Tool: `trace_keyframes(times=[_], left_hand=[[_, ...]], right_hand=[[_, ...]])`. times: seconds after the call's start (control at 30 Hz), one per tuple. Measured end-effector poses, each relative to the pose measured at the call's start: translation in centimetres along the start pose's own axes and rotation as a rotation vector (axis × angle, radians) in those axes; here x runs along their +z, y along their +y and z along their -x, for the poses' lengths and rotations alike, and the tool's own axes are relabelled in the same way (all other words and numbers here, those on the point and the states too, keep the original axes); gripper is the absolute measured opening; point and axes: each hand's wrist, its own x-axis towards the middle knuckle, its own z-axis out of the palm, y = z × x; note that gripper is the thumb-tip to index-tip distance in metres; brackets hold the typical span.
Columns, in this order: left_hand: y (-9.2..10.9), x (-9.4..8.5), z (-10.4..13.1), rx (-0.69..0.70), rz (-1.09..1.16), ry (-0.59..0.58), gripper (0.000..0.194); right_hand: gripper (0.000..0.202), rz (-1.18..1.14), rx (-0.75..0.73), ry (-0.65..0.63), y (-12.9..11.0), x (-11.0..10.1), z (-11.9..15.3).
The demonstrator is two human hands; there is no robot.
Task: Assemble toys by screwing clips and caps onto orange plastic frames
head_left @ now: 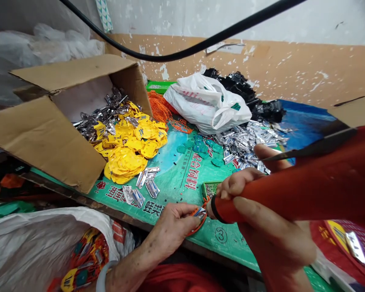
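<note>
My left hand (167,231) pinches a small orange plastic part with a silver metal plate (197,215) on it, near the front edge of the table. My right hand (270,231) is wrapped round a thick red power screwdriver (310,190), which crosses the right side of the view. Its black-ringed front end points at the part in my left hand; the tip itself is hidden by fingers. Just beyond lies a little green tray (207,187) of tiny metal pieces. Several loose silver plates (152,188) lie on the table to the left.
Yellow plastic parts (123,162) spill from a tipped cardboard box (45,138). Behind are orange netted parts (159,109), a white bag (207,105), black parts (266,109) and a silver plate heap (246,138). A sack (27,243) with assembled pieces stands lower left. A black cable (161,58) hangs overhead.
</note>
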Motion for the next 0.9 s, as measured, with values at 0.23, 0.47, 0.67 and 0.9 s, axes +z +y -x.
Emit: trace_keyframes(times=[0.23, 0.47, 0.67, 0.9], left_hand=[[-0.1, 0.1, 0.0, 0.003, 0.014, 0.046, 0.022], [-1.0, 0.0, -0.4, 0.000, 0.018, 0.048, 0.024], [-1.2, 0.0, -0.5, 0.001, 0.023, 0.057, 0.024], [-0.7, 0.0, -0.4, -0.007, 0.030, 0.050, 0.023]], right_hand=[[0.061, 0.019, -0.035, 0.015, -0.1, -0.1, 0.2], [0.010, 0.174, -0.048, -0.008, 0.3, -0.4, 0.4], [0.008, 0.229, -0.072, -0.029, 0.4, -0.2, 0.6], [0.008, 0.252, -0.071, -0.058, 0.2, -0.2, 0.6]])
